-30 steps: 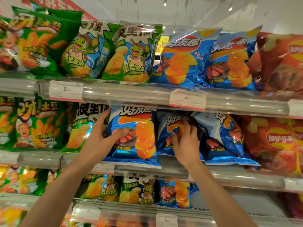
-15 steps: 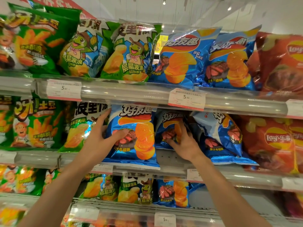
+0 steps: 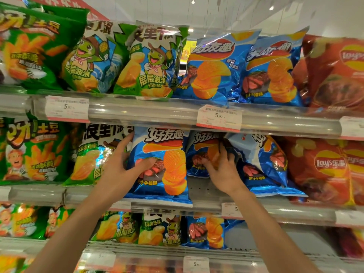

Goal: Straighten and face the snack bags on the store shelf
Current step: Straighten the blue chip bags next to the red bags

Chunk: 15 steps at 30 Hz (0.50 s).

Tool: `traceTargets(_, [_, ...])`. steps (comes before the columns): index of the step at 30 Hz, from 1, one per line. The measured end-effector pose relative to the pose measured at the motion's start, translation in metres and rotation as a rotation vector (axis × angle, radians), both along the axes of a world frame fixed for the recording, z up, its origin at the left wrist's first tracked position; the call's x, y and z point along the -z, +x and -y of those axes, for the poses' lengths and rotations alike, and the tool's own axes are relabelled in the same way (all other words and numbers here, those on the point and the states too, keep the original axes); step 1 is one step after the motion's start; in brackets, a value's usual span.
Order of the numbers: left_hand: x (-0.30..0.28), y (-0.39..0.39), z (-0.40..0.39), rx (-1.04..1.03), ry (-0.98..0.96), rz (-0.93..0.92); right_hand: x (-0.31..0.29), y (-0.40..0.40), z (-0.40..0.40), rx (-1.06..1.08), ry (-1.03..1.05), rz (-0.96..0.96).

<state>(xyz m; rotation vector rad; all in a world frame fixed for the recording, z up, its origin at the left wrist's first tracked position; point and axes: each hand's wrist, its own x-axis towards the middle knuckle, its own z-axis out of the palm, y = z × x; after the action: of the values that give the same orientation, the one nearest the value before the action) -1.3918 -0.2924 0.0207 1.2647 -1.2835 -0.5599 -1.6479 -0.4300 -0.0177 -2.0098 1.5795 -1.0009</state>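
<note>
On the middle shelf [image 3: 204,191] a blue chip bag [image 3: 167,162] stands upright at the front. My left hand [image 3: 122,166] grips its left edge, thumb across its face and fingers behind it. A second blue bag [image 3: 201,154] sits further back to its right; my right hand [image 3: 222,168] holds it, fingers curled over its right side and reaching between it and a third blue bag [image 3: 262,164], which leans to the right.
Green bags [image 3: 33,152] and a turtle-print bag [image 3: 92,154] stand left of my left hand. Red Lay's bags [image 3: 325,170] fill the right. The upper shelf rail [image 3: 157,115] with price tags hangs just above my hands. A lower shelf holds more bags [image 3: 163,229].
My right hand has slid deeper and rightward, from the front of the second blue bag to its right side against the leaning bag. My left hand has kept its grip.
</note>
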Motion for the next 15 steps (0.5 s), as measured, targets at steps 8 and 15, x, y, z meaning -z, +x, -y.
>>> traceTargets(8, [0.023, -0.053, 0.036, 0.079, -0.003, 0.046, -0.019, -0.028, -0.051, -0.186, 0.151, 0.258])
traceTargets(15, [0.023, -0.094, 0.071, 0.096, -0.038, 0.148, -0.011, -0.018, -0.033, -0.158, 0.098, 0.319])
